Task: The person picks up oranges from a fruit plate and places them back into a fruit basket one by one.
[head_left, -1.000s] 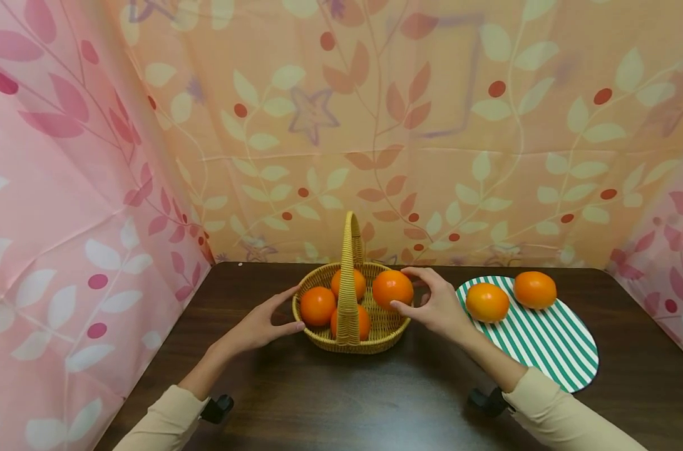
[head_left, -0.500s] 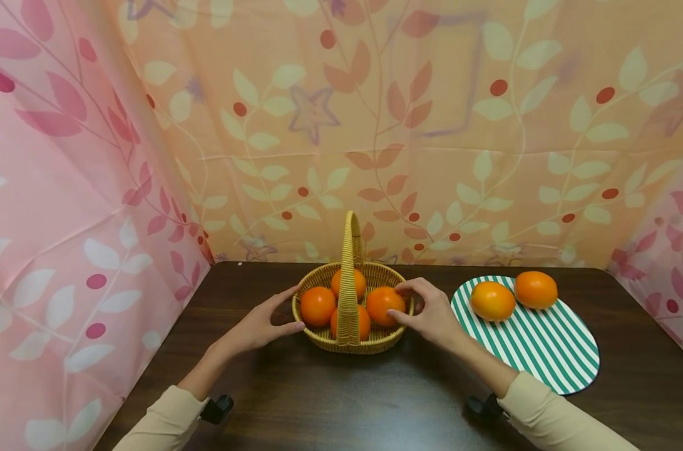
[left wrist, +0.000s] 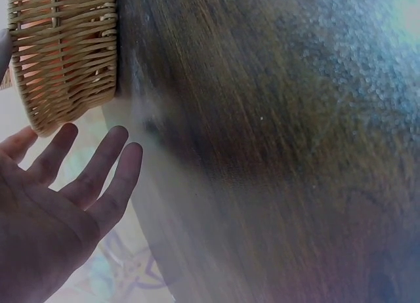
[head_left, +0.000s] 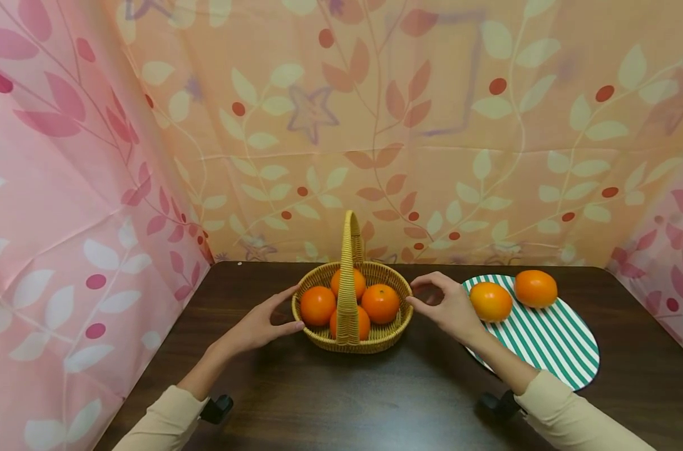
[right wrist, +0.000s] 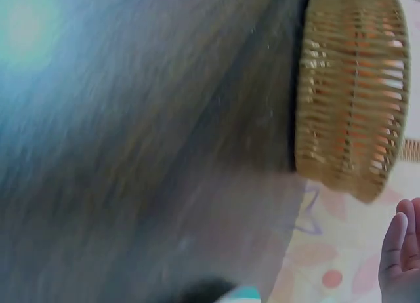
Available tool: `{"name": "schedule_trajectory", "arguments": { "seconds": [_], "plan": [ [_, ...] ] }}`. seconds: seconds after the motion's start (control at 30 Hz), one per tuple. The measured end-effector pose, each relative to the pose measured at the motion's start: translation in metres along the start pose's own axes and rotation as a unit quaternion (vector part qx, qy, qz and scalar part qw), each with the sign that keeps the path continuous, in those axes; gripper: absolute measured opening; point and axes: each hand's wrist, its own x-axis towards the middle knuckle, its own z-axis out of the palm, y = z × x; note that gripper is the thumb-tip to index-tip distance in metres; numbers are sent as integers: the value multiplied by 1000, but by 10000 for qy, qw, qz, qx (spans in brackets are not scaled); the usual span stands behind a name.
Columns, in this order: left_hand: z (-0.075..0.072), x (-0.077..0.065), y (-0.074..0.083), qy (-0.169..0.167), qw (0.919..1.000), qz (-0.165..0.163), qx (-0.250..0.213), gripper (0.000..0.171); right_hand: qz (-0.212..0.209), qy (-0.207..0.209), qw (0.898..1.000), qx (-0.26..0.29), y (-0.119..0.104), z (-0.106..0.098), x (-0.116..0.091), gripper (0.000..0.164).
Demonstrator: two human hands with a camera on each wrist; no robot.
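A yellow wicker basket (head_left: 313,338) with a tall arched handle (head_left: 348,275) stands near the back of the table. Several oranges lie inside; the rightmost orange (head_left: 381,304) sits by the right wall, and the front one is partly hidden behind the handle. My left hand (head_left: 256,326) touches the basket's left rim with spread fingers; in the left wrist view its outer fingers (left wrist: 92,172) extend loosely beside the weave. At the right rim, my right hand (head_left: 448,307) holds nothing, its fingertips close to the edge. The right wrist view catches only part of that hand (right wrist: 401,257).
To the right lies an oval green-and-white striped mat (head_left: 561,338) carrying two oranges, a nearer one (head_left: 490,301) and a farther one (head_left: 535,289). A dark wooden table (head_left: 341,401) runs back to a floral cloth (head_left: 375,156), which also hangs at both sides.
My right hand has lowered an orange into the basket's right side, let go of it and drawn back rightward to the rim. The left hand has stayed put.
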Motion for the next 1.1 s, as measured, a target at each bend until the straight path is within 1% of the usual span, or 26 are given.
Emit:
{"name": "schedule_trajectory", "arguments": {
  "seconds": [0.17, 0.23, 0.3, 0.37, 0.53, 0.87, 0.97, 1.1],
  "plan": [
    [0, 0, -1, -7, 10000, 8, 20, 85, 131, 22, 9998, -126, -13, -17, -1, 28],
    [0, 0, -1, -7, 10000, 15, 21, 85, 180, 53, 9997, -149, -14, -24, -2, 27],
    [0, 0, -1, 3, 10000, 24, 22, 85, 196, 96, 9996, -186, -9, -31, -3, 27],
    [0, 0, -1, 4, 10000, 27, 27, 85, 245, 148, 9993, -233, 0, -37, -6, 28],
    [0, 0, -1, -3, 10000, 20, 43, 85, 445, 204, 9979, -431, 16, -54, -12, 26],
    [0, 0, -1, -14, 10000, 34, -22, 85, 528, 359, 9950, -774, 22, -91, -20, 25],
    [0, 0, -1, -7, 10000, 27, 10, 84, 562, 514, 9932, -881, 27, -105, -23, 27],
    [0, 0, -1, -4, 10000, 11, 55, 85, 650, 799, 9885, -1111, 34, -123, -27, 28]
  ]
}}
